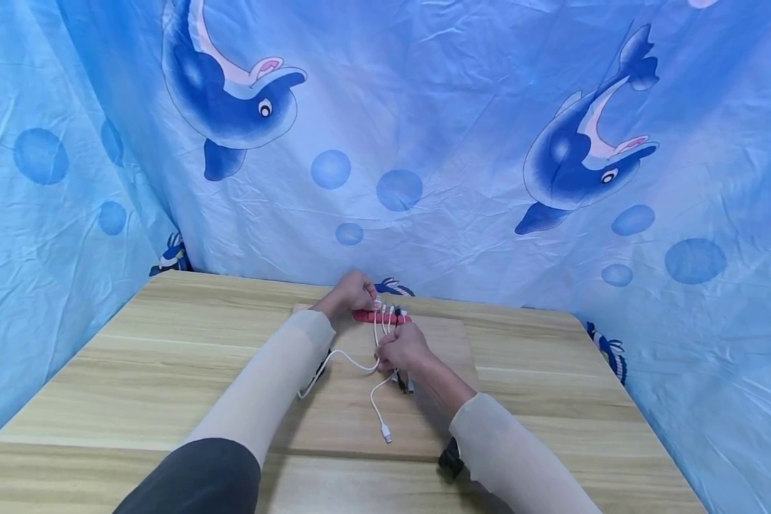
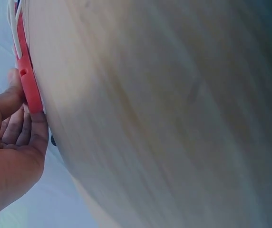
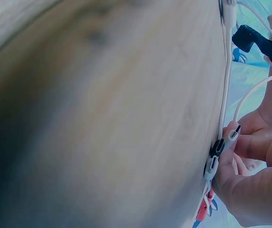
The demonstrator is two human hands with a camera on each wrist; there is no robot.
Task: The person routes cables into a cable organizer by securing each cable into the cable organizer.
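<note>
A red cable organizer (image 1: 385, 318) lies near the back of a wooden board, with several white cables and a black one through it. My left hand (image 1: 355, 291) grips its left end; in the left wrist view, the thumb and curled fingers (image 2: 37, 126) meet the red strip (image 2: 30, 88). Just in front, my right hand (image 1: 403, 346) pinches a white cable (image 3: 231, 137) by its small plug end. Beside those fingers are a black plug (image 3: 217, 147) and another white plug (image 3: 211, 166). A loose white USB plug (image 1: 385, 432) lies on the board.
The thin wooden board (image 1: 340, 435) rests on a wood-grain table (image 1: 135, 371). A white cable loop (image 1: 303, 392) spreads left under the forearm. Blue dolphin-print cloth (image 1: 450, 143) hangs behind and at the sides. A black wrist device (image 1: 451, 460) is on the right arm.
</note>
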